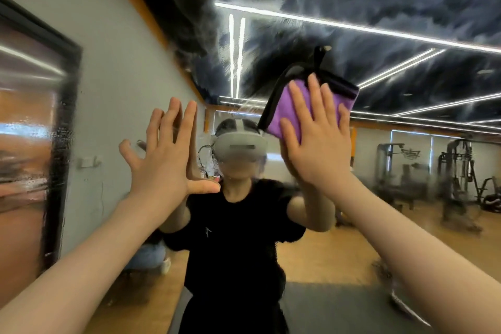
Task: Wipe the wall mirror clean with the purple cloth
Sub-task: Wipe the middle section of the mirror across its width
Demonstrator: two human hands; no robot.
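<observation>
The wall mirror (379,198) fills most of the view and reflects a person in a black shirt with a headset. My right hand (317,138) presses the purple cloth (306,106), folded with black edging, flat against the glass at head height. Its fingers are spread over the cloth. My left hand (165,154) lies flat on the glass to the left, fingers apart, holding nothing. Water droplets and streaks (207,160) show on the mirror between the two hands.
A grey wall (122,89) with a dark-framed panel (65,144) runs along the left. The mirror reflects gym machines (455,179), a wooden floor and ceiling light strips. More wet smears (385,274) sit on the glass at lower right.
</observation>
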